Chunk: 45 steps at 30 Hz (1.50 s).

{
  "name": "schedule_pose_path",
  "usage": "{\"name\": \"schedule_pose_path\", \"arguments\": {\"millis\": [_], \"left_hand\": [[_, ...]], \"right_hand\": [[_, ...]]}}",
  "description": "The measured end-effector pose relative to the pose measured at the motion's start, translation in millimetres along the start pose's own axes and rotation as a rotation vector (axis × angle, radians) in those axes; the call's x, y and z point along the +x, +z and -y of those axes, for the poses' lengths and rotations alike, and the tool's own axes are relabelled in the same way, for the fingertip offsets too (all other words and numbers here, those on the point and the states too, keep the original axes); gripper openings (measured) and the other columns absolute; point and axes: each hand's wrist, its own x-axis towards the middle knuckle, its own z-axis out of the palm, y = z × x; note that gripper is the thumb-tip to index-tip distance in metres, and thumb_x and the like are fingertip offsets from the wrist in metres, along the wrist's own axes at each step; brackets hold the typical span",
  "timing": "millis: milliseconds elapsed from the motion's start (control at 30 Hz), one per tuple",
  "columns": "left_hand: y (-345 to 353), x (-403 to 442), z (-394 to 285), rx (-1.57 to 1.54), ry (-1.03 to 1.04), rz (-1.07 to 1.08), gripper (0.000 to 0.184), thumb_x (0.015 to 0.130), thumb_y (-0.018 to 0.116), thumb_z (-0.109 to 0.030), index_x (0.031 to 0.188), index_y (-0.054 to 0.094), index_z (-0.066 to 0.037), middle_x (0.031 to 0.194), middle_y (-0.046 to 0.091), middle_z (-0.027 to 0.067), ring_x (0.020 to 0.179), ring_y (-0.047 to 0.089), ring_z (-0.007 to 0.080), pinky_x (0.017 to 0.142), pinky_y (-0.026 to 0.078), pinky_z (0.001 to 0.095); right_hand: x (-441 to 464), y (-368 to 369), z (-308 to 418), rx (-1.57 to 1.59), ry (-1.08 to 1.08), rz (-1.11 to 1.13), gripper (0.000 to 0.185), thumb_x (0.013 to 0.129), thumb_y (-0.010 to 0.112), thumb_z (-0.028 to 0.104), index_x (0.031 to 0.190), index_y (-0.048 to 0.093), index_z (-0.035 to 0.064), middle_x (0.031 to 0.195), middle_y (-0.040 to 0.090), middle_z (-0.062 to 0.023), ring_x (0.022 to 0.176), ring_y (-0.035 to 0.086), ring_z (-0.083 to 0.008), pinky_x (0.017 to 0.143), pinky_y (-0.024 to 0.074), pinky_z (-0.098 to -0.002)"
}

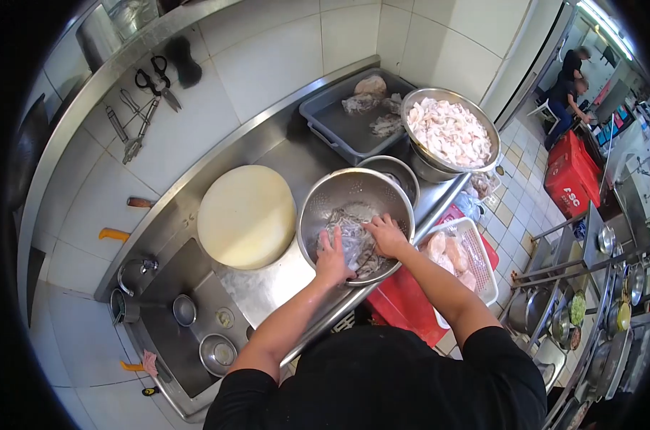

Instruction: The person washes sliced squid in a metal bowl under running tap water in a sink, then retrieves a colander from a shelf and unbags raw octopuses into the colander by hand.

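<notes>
A metal colander [316, 199] stands on the steel counter with a heap of grey, translucent seafood pieces [355, 228] in it, possibly raw shrimp. My left hand [333, 259] reaches into the colander from the near left, fingers spread and resting on the heap. From the right, my right hand [388, 236] reaches over the rim, its fingers stretched apart against the heap's far right side. Neither hand is closed around anything that I can see. Another metal bowl [405, 172] sits partly hidden behind the colander.
A round white cutting board [246, 216] lies left of the colander, beside a sink [174, 266] with small metal bowls. Behind are a grey tray [325, 129] and a bowl of pale cut pieces [450, 132]. A white basket [486, 276] of meat stands right. Two people work far off.
</notes>
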Motion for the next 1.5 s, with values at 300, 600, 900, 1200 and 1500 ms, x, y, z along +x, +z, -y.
{"name": "schedule_pose_path", "arguments": {"millis": [300, 600, 900, 1200, 1500], "left_hand": [[-13, 59, 44, -0.638, -0.126, 0.155, 0.141, 0.044, 0.092, -0.012, 0.161, 0.013, -0.006, 0.142, 0.045, 0.0242, 0.121, 0.059, 0.0391, 0.097, 0.054, 0.0412], [-65, 77, 26, -0.723, -0.253, 0.249, 0.07, 0.09, 0.071, -0.023, 0.148, 0.042, 0.003, 0.08, 0.07, 0.0131, 0.048, 0.06, 0.0168, 0.041, 0.046, 0.0327], [-71, 95, -30, -0.512, -0.207, -0.034, 0.034, 0.096, 0.058, -0.028, 0.088, 0.068, 0.003, 0.094, 0.07, 0.028, 0.083, 0.07, 0.0432, 0.075, 0.055, 0.0515], [-89, 111, -43, 0.006, 0.034, -0.176, 0.025, 0.09, 0.057, -0.02, 0.096, 0.07, 0.001, 0.102, 0.069, 0.0285, 0.098, 0.067, 0.0468, 0.09, 0.052, 0.0544], [-60, 87, -43, -0.104, 0.066, -0.098, 0.024, 0.088, 0.055, -0.016, 0.098, 0.07, 0.0, 0.1, 0.069, 0.0287, 0.098, 0.066, 0.0484, 0.09, 0.052, 0.0548]], "right_hand": [[11, 17, -22, 0.607, -0.11, 0.083, 0.079, 0.072, 0.084, 0.019, 0.14, 0.047, 0.0035, 0.134, 0.048, -0.0233, 0.128, 0.049, -0.0393, 0.111, 0.04, -0.0444], [9, 17, -13, 1.491, 0.295, -0.18, 0.064, 0.078, 0.087, 0.016, 0.133, 0.058, 0.0025, 0.119, 0.068, -0.0146, 0.111, 0.063, -0.0234, 0.1, 0.049, -0.0353], [14, -6, -1, 0.548, 0.274, -0.407, 0.066, 0.068, 0.091, 0.041, 0.122, 0.068, 0.0105, 0.103, 0.063, -0.0164, 0.099, 0.063, -0.039, 0.091, 0.0512, -0.0428], [27, -26, 2, 0.571, 0.302, -0.327, 0.048, 0.08, 0.078, 0.047, 0.114, 0.067, 0.0146, 0.11, 0.067, -0.0207, 0.105, 0.065, -0.0428, 0.089, 0.0521, -0.0506], [40, -24, -2, 0.633, 0.394, -0.171, 0.041, 0.081, 0.074, 0.041, 0.113, 0.07, 0.0165, 0.104, 0.072, -0.0228, 0.102, 0.067, -0.0442, 0.09, 0.0531, -0.0507]]}}
